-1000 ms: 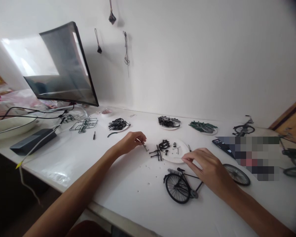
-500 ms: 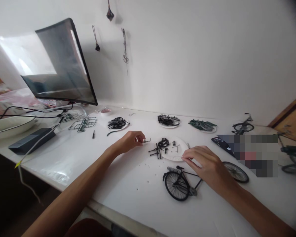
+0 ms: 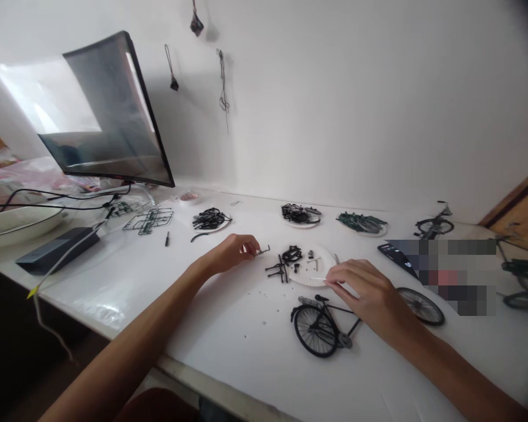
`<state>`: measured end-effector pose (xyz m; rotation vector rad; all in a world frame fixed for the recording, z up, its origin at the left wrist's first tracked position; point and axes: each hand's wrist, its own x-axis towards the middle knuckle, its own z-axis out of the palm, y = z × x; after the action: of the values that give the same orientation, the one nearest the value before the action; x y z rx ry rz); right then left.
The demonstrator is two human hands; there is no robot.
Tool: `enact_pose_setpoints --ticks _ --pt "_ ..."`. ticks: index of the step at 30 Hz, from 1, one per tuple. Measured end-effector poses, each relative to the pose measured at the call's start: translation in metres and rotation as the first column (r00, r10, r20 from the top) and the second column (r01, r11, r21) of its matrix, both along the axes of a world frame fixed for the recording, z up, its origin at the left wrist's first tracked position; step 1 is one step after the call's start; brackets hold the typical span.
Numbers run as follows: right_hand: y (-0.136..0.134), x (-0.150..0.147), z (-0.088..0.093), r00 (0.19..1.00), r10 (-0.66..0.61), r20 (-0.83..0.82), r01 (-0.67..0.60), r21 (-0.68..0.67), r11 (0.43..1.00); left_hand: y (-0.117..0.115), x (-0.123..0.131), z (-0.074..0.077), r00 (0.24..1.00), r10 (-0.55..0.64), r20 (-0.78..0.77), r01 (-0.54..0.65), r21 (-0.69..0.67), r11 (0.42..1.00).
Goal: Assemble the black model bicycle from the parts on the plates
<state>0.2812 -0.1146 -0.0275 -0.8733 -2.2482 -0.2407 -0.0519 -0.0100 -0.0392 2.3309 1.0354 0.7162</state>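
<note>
My left hand, fingers curled into a pinch, holds a small grey bent part just above the table. My right hand pinches a thin, light rod that points left over the near edge of a white plate. On that plate lie black parts and tiny grey pieces. Several black forked pieces rest beside its left edge. Below the right hand lies a black model bicycle on its side; the hand hides part of its frame.
Plates of black parts and green parts line the back. Left are a monitor, a dark box, cables and green sprue frames. A phone and other model bicycles stand right. Tiny bits dot the table.
The light rod now shows more plainly at the right fingertips. The grey part in my left hand has tilted slightly; both hands stay almost in place.
</note>
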Motion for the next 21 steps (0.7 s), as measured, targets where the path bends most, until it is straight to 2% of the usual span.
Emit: enact_pose_setpoints --ticks 11,21 --pt "-0.0004 0.0002 -0.0001 1.0 0.009 -0.002 -0.009 -0.003 1.0 -0.0007 -0.0012 -0.0013 0.998 0.023 -0.056 -0.021 0.029 0.999" --pt "-0.0032 -0.0019 0.0005 1.0 0.014 -0.006 -0.014 -0.013 1.0 -0.0008 -0.0024 -0.0014 0.999 0.024 -0.033 -0.024 -0.003 1.0"
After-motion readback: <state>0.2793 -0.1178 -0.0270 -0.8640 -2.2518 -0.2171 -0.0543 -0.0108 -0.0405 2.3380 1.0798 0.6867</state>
